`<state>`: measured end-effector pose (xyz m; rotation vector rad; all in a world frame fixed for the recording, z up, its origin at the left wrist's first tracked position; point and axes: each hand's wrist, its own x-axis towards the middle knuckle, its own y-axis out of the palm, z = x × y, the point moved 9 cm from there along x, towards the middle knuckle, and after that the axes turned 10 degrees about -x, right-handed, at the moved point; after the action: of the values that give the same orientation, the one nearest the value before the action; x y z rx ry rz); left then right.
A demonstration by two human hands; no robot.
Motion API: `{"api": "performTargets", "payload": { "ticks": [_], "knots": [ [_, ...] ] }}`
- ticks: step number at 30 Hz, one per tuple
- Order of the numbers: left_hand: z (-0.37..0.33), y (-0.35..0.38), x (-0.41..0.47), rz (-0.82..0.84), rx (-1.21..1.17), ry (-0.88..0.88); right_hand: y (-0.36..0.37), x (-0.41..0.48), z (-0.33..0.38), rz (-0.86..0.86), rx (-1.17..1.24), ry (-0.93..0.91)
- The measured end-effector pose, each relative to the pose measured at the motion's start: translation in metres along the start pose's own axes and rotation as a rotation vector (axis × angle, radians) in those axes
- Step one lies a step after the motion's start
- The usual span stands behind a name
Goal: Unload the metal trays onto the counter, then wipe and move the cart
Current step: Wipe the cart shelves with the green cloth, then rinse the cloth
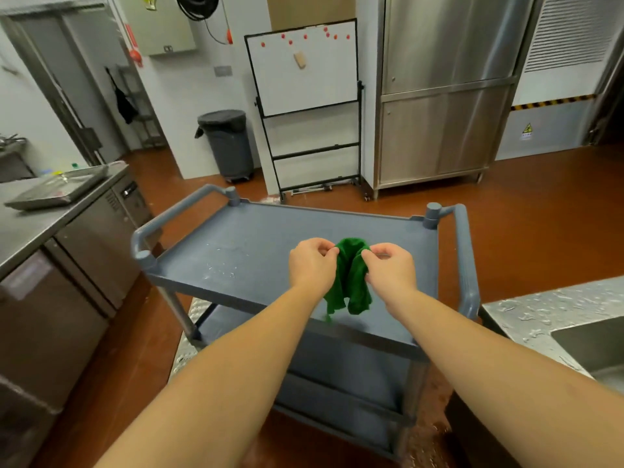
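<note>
The left hand and the right hand are holding a green cloth up between them, over the near half of the top shelf of the cart. Each grip is clamped on the cloth. Thumb and curled fingers are pinching its upper edge, one hand at each side, and the rest is hanging down in two folds. Whether the lower end is touching the shelf cannot be told.

The grey cart, with a handle at each end, is standing on the red-brown floor between the steel table at left and a sink at right. Droplets are lying on the left part of its top shelf.

The trays are resting on the table, well apart from the cart; their number cannot be told. Beyond the cart, a bin, a whiteboard and a steel cabinet are standing along the far wall.
</note>
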<state>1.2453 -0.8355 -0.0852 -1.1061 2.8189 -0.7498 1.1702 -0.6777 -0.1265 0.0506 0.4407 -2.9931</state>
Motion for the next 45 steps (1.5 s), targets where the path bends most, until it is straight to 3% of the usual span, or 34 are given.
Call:
{"api": "performTargets", "payload": {
  "ticks": [10, 13, 17, 19, 24, 31, 37, 45],
  "knots": [
    [0.055, 0.023, 0.102, 0.113, 0.032, -0.001, 0.033, 0.073, -0.008, -0.097, -0.194, -0.004],
    [0.097, 0.048, 0.133, 0.268, 0.086, -0.007, 0.051, 0.092, -0.038, -0.071, -0.417, 0.024],
    [0.152, 0.074, 0.16, 0.454, 0.121, -0.017, 0.089, 0.107, -0.089, 0.101, -0.948, 0.042],
    [0.172, 0.078, 0.17, 0.496, 0.142, -0.022, 0.108, 0.109, -0.106, 0.108, -1.027, 0.053],
    [0.204, 0.072, 0.193, 0.487, 0.147, -0.053, 0.176, 0.101, -0.13, 0.224, -1.106, 0.151],
    [0.199, 0.074, 0.193, 0.5, 0.076, 0.001, 0.193, 0.105, -0.122, 0.156, -1.279, 0.025],
    [0.174, 0.095, 0.17, 0.536, 0.051, 0.065, 0.165, 0.104, -0.106, 0.144, -1.265, -0.152],
    [0.113, 0.139, 0.096, 0.525, 0.039, 0.15, 0.034, 0.107, -0.065, -0.113, -0.858, -0.155]
  ]
}}
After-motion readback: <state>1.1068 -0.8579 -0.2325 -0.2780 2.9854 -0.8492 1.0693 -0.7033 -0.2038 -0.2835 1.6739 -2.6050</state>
